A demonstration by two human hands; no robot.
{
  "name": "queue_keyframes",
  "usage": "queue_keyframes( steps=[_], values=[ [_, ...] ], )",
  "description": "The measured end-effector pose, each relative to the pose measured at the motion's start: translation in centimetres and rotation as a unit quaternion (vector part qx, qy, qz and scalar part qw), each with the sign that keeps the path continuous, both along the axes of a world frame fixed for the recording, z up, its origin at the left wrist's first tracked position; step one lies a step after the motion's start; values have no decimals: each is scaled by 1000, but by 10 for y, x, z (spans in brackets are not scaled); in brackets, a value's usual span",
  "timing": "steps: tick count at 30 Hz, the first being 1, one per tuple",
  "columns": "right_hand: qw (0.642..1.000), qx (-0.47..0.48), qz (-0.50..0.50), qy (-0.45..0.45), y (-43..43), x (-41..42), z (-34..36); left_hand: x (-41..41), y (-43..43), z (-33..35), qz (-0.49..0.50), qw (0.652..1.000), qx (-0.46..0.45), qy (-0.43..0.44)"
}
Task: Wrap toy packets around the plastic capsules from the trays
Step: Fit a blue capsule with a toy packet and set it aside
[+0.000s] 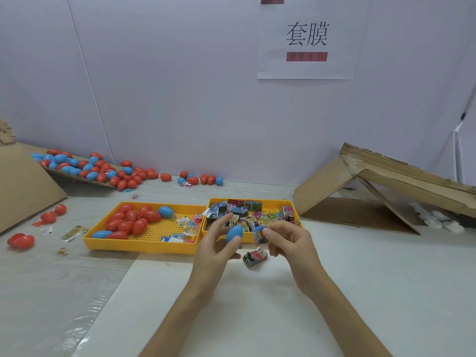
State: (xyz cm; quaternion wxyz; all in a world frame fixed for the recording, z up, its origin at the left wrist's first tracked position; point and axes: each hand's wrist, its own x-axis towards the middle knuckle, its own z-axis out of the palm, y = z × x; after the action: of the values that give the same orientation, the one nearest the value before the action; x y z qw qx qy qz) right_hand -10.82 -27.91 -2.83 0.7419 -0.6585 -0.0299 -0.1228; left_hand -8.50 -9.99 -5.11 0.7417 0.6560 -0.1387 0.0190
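My left hand holds a blue egg-shaped capsule between thumb and fingers, just in front of the right yellow tray. My right hand pinches a small blue printed toy packet right beside the capsule. The right tray is full of folded colourful packets. The left yellow tray holds several red capsules, two blue ones and some small loose toys. One dark packet lies on the table under my hands.
A heap of red and blue capsules lies on cardboard at the back left, with more along the wall. Opened red capsules sit at the left. A collapsed cardboard box stands at the right. A white board covers the near table.
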Motion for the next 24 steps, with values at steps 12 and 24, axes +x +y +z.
queue_keyframes(
  steps=[12, 24],
  values=[
    [998, 21, 32, 50, 2, 1, 0, 2, 1, -1, 52, 996, 7, -79],
    [996, -42, 51, 55, 5, -1, 0, 2, 1, -2, 72, 992, 15, -100]
  ],
)
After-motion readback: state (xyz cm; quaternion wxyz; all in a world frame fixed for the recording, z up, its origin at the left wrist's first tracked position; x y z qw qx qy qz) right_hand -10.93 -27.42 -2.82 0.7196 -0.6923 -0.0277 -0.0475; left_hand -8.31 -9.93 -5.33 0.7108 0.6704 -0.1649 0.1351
